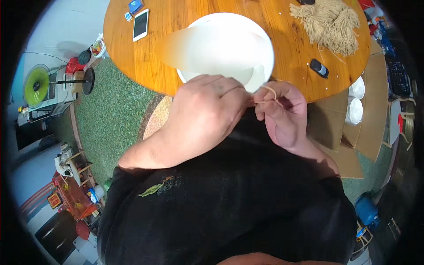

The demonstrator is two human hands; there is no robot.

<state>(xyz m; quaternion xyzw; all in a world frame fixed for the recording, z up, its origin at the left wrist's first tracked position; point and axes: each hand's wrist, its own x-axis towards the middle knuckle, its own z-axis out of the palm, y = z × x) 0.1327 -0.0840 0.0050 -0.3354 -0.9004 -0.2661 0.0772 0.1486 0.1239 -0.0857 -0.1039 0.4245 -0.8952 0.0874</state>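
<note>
My left hand point(210, 106) is closed, its back toward the view and its fingertips pressed together near the basin's front edge. Opposite it, my right hand point(287, 112) pinches a thin tan string point(274, 91), which loops over its fingers. The string runs across to the fingertips of my left hand, where its end is hidden. Just beyond both hands stands a large white basin point(267, 39) on the wooden table. A blurred patch covers part of the basin. At the table's far right lies a loose bundle of tan strings point(331, 26), similar in colour.
On the round wooden table point(154, 66) lie a white phone point(141, 25), a small blue packet point(135, 5) and a small black-and-grey object point(319, 68). Flattened cardboard point(329, 126) is at the right on the floor. A green fan point(37, 86) stands at the left.
</note>
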